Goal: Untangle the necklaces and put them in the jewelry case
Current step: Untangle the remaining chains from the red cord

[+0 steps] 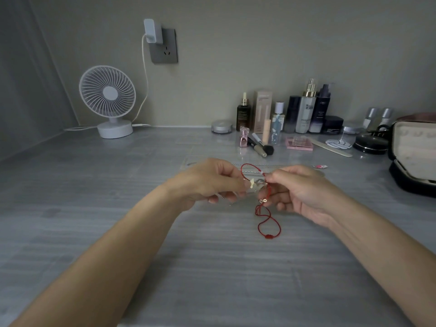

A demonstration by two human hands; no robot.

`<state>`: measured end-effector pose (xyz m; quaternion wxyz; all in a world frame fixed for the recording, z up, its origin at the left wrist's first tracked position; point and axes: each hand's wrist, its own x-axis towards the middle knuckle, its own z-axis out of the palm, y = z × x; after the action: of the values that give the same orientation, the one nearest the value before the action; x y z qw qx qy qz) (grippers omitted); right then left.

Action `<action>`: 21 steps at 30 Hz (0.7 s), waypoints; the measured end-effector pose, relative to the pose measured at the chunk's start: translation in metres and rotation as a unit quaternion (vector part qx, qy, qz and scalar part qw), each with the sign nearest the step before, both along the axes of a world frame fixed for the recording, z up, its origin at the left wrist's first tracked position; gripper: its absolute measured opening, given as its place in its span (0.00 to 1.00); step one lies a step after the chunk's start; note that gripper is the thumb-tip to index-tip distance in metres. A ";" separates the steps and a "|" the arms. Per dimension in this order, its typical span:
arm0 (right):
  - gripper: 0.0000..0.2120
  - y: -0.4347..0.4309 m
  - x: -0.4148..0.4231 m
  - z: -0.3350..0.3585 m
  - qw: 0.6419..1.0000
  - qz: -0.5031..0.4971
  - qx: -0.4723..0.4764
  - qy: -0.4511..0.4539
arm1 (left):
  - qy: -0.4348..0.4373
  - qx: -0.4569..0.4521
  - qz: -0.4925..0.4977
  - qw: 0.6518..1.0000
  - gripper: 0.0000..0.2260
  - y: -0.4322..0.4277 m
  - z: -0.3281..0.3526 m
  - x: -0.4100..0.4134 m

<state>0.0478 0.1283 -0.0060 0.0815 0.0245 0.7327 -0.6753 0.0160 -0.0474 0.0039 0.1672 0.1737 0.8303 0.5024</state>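
Forearms [113, 251] low over grey table [82, 185]; untangling step in hand: left hand [207, 182] and right hand [299, 192] both pinch the knot of the red cord necklace [269, 223], loop hanging below; jewelry case [415, 156] open, far right; next, I judge, tease strands apart gently.

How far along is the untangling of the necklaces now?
Done: the jewelry case stands open; a thin chain seemingly lies freed behind the hands. In hand: left hand and right hand pinch the tangle on the red cord necklace. Left: finish untangling, then put everything in the case.
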 end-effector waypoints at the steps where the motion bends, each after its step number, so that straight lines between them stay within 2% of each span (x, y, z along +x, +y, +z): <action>1: 0.07 0.001 0.001 0.001 1.000 0.003 0.015 -0.005 | 0.000 0.007 0.006 1.000 0.05 -0.002 0.002 0.000; 4: 0.07 0.003 0.005 0.001 0.995 0.019 0.094 -0.011 | -0.006 0.034 0.013 0.999 0.06 -0.006 0.005 -0.001; 6: 0.06 0.003 0.005 -0.001 0.987 -0.005 0.156 0.027 | -0.010 0.036 0.009 0.999 0.07 -0.006 0.006 -0.001; 8: 0.06 0.004 0.004 -0.002 0.974 -0.043 0.181 0.128 | -0.011 0.023 0.002 1.000 0.07 -0.004 0.005 0.000; 11: 0.10 0.004 0.007 -0.002 0.945 0.014 0.176 0.273 | -0.013 0.006 -0.003 1.000 0.09 0.001 0.001 0.000; 14: 0.13 -0.002 0.010 -0.005 0.888 0.039 0.303 0.342 | -0.017 0.001 -0.015 1.000 0.10 0.003 -0.001 0.001; 17: 0.12 -0.005 0.009 -0.006 0.856 0.010 0.356 0.376 | -0.021 0.000 -0.039 0.999 0.09 0.001 0.000 0.001; 21: 0.08 -0.003 0.009 -0.005 0.852 0.010 0.367 0.373 | -0.030 0.006 -0.036 0.999 0.10 -0.001 0.000 0.000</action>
<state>0.0569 0.1256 -0.0110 -0.2065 -0.2086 0.9026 -0.3148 0.0165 -0.0483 0.0043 0.2088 0.1895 0.8150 0.5063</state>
